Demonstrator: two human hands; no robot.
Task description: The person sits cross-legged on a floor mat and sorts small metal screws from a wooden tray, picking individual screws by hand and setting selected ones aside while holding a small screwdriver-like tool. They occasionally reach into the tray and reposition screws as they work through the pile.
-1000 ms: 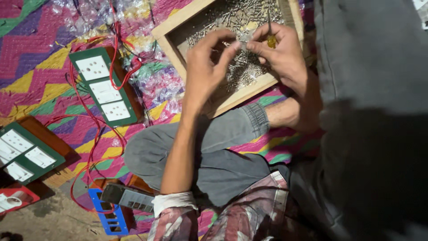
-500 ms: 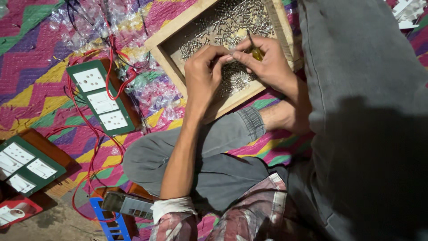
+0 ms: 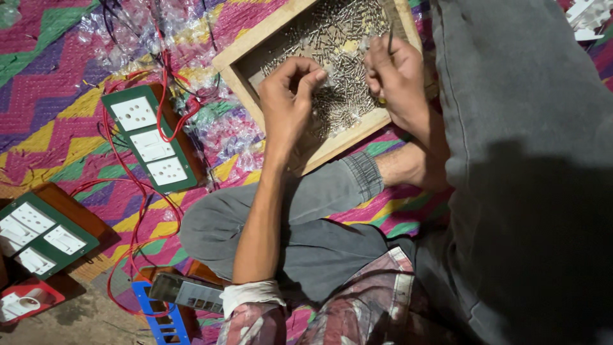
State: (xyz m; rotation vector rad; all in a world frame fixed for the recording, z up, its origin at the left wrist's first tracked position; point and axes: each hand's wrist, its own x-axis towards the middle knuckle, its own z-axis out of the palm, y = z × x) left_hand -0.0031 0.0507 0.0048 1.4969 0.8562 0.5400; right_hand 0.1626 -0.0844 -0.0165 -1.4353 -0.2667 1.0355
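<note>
The left hand (image 3: 290, 96) hangs over a shallow wooden tray (image 3: 237, 59) full of little silver screws (image 3: 332, 29). Its thumb and fingers are pinched together at the tips, but what sits between them is too small to see; it may be one screw. The right hand (image 3: 399, 80) is just beside it, over the right part of the tray, and its fingers are closed around a thin tool (image 3: 390, 43). A dark tip pokes up above the fingers and a bit of yellow shows under the hand, and the rest of the tool is hidden in the fist. The top of the tray is cut off by the edge of the picture, and its near right corner is covered by the right hand. The tray lies on a bright zigzag mat (image 3: 51, 102), right by the person's crossed legs in grey trousers (image 3: 319, 236). To the left lies a green board with white switches and sockets (image 3: 150, 140) with red wires (image 3: 131, 191) looping over and around it. A second green board (image 3: 38, 233) sits near the left edge. Clear plastic wrappers (image 3: 236, 131) lie crumpled between the first board and the tray. A blue plastic piece (image 3: 159, 319) at the bottom is half cut off.
</note>
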